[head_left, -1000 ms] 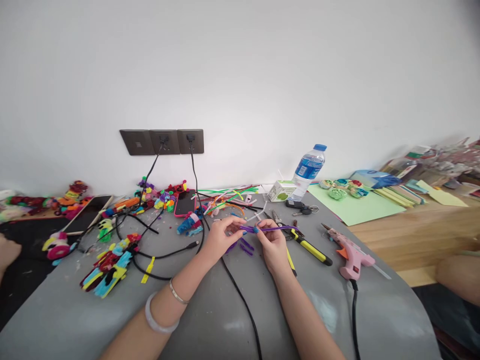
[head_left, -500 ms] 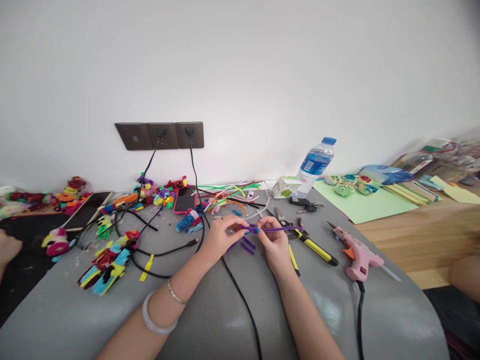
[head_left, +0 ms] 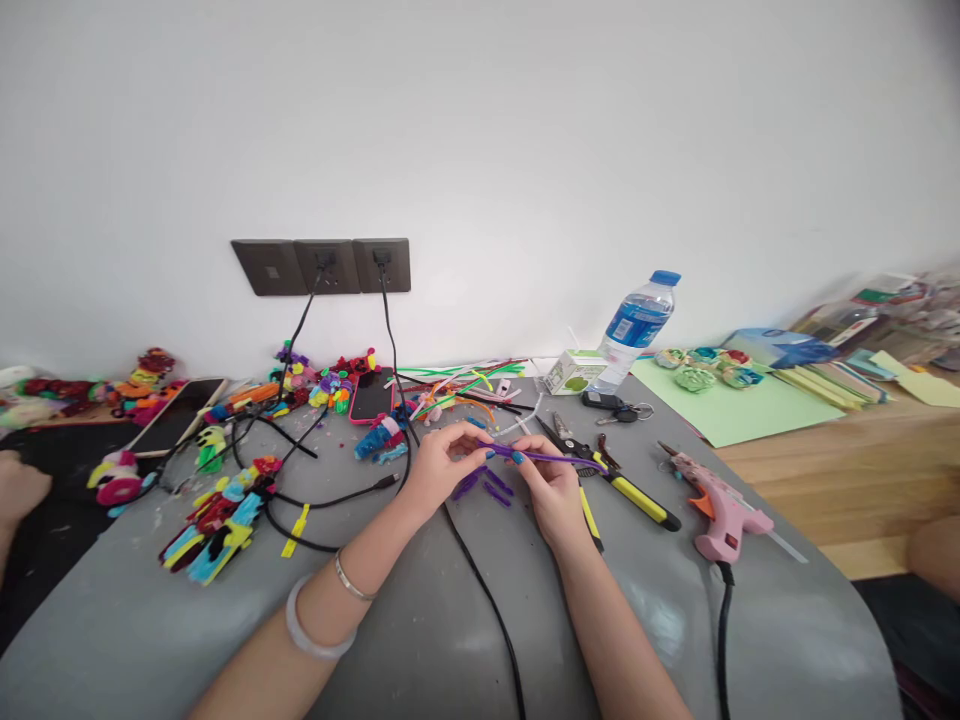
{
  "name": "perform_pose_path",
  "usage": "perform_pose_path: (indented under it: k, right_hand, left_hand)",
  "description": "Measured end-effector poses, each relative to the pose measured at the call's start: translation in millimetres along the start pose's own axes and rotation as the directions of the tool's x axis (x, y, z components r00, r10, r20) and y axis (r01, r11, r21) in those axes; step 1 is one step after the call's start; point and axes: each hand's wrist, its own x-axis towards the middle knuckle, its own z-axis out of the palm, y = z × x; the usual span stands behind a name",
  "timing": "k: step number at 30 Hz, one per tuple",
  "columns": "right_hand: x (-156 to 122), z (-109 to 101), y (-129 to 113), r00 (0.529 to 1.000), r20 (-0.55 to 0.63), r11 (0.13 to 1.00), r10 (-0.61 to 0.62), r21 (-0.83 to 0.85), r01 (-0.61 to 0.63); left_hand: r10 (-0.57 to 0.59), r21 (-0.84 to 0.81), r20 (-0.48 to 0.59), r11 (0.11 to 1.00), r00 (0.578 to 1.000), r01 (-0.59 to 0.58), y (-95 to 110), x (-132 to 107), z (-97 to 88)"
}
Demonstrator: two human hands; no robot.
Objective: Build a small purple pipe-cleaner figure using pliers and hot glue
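Observation:
My left hand (head_left: pixel 441 466) and my right hand (head_left: pixel 553 490) meet over the middle of the grey table (head_left: pixel 420 640). Both pinch a purple pipe cleaner (head_left: pixel 551 458) that runs from the left fingertips across the right hand and out to the right. Short purple cut pieces (head_left: pixel 480 486) lie on the table just below the hands. A black cable (head_left: pixel 480 590) passes under my wrists toward me.
Yellow-handled pliers (head_left: pixel 626 497) and a pink glue gun (head_left: pixel 716 505) lie right of my hands. A water bottle (head_left: pixel 634 325), a small carton (head_left: pixel 574 372), keys (head_left: pixel 611 405), phones (head_left: pixel 371 397) and colourful pipe-cleaner figures (head_left: pixel 217 515) crowd the back and left. Another person's hand (head_left: pixel 19 490) shows at far left.
My hands stay together on the purple pipe cleaner, with the left fingers shifting slightly along it. The view has drifted a little, otherwise nothing on the table moved.

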Motion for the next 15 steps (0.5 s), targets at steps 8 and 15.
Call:
perform_pose_path:
  k: [8, 15]
  right_hand:
    - [0.0, -0.7, 2.1, 1.000, -0.010, 1.000, 0.008, 0.029, -0.008]
    - [0.4, -2.6, 6.4, 0.999, -0.037, 1.000, -0.013, 0.022, 0.014]
  left_hand:
    - [-0.008, 0.021, -0.002, 1.000, 1.000, 0.008, -1.0, -0.7, 0.3]
    - [0.023, 0.100, -0.006, 0.995, 1.000, -0.023, 3.5, -1.5, -0.1]
